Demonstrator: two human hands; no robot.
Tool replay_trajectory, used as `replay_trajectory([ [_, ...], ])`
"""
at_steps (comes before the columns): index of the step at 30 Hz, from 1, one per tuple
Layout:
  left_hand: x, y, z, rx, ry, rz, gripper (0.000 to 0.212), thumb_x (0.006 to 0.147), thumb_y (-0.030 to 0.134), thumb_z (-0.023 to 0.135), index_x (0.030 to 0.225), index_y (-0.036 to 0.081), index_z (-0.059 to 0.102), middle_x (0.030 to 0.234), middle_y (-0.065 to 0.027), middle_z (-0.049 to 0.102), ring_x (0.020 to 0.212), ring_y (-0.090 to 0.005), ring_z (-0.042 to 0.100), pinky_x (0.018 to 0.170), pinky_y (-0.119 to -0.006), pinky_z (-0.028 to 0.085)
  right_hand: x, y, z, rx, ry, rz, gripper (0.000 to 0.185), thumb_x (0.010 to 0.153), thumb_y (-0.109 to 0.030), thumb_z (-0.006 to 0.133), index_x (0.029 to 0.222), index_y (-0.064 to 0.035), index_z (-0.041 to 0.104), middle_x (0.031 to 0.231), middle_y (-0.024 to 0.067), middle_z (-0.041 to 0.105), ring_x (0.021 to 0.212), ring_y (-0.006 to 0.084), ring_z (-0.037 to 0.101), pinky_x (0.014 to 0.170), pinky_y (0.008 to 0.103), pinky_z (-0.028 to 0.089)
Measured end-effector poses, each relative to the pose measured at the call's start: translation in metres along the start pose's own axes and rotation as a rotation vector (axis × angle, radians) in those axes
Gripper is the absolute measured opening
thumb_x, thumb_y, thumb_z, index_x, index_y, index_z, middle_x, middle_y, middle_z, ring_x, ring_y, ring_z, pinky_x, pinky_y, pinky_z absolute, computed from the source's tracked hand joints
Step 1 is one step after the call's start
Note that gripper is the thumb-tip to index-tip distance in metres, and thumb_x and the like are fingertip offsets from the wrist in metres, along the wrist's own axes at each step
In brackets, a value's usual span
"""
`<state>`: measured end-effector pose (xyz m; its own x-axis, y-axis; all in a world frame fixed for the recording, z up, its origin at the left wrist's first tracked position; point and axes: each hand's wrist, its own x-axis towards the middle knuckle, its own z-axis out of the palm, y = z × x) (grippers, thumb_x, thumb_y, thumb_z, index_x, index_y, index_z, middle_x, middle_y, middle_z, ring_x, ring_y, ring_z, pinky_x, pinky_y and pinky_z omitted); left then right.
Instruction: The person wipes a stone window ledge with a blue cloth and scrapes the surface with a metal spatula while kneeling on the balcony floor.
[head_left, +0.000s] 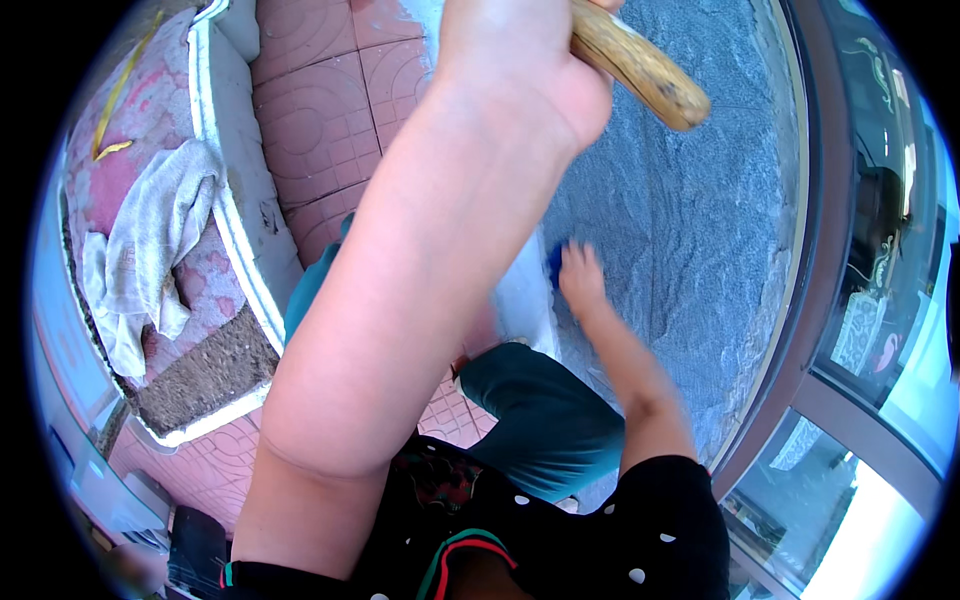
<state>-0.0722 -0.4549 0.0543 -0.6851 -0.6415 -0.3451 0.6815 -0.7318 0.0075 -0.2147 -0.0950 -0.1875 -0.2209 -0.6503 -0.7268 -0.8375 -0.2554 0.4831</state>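
Observation:
My left arm is raised close to the camera. At the top edge, my left hand (589, 94), partly cut off, grips a thick, worn wooden handle (649, 71); its rounded end sticks out to the right, and whatever its other end bears is out of view. Lower down, my right hand (581, 277) reaches to the left side of a wrinkled blue-grey carpet-like covering (675, 217). A small dark blue object (556, 264) shows beside its fingers, mostly hidden. Whether that hand holds the blue object or only touches it, I cannot tell.
Pink patterned paving tiles (315, 120) lie left of the covering. A white-edged raised bed or box (247, 277) stands at the left, with a grey cloth (161, 225) and a yellow strip (120, 94) on it. Framed glass doors (806, 397) curve along the right. My bent knee (544, 420) is below.

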Motion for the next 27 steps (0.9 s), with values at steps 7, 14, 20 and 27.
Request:
replay_trajectory([
  [7,-0.03,-0.002,0.002,0.03,-0.068,-0.01,0.011,0.095,0.015,0.047,0.099,0.005,0.053,0.074,-0.0004,0.051,0.06,-0.0114,0.047,0.058,-0.025,0.04,0.196,0.198,-0.221,-0.04,0.952,0.453,0.033,0.089,-0.021,0.047,0.108,-0.006,0.069,0.138,0.0119,0.051,0.134,0.0276,0.037,0.108,0.0491,0.028],
  [14,-0.024,-0.005,-0.012,0.096,-0.089,0.021,0.014,0.096,0.016,0.048,0.101,0.004,0.053,0.075,-0.0014,0.052,0.061,-0.0113,0.047,0.058,-0.025,0.04,0.257,0.129,-0.185,-0.02,0.537,0.272,0.033,0.09,-0.026,0.048,0.109,-0.0137,0.071,0.12,0.0072,0.062,0.122,0.026,0.046,0.105,0.0499,0.025],
  [20,-0.03,0.008,0.002,0.112,-0.031,0.018,0.016,0.095,0.016,0.048,0.103,0.003,0.052,0.076,-0.001,0.052,0.061,-0.0108,0.046,0.057,-0.024,0.04,0.137,-0.019,0.001,0.129,-0.02,-0.003,0.037,0.093,-0.027,0.045,0.12,-0.011,0.066,0.139,0.0101,0.05,0.137,0.0266,0.034,0.114,0.0491,0.017],
  [27,-0.026,0.014,0.003,0.125,-0.125,0.157,0.012,0.094,0.014,0.045,0.101,0.006,0.051,0.075,0.0005,0.051,0.061,-0.0101,0.046,0.057,-0.025,0.039,-0.105,-0.084,0.103,0.211,-0.203,-0.072,0.032,0.087,-0.024,0.051,0.104,-0.0092,0.073,0.134,0.0095,0.054,0.134,0.0265,0.037,0.112,0.0488,0.022],
])
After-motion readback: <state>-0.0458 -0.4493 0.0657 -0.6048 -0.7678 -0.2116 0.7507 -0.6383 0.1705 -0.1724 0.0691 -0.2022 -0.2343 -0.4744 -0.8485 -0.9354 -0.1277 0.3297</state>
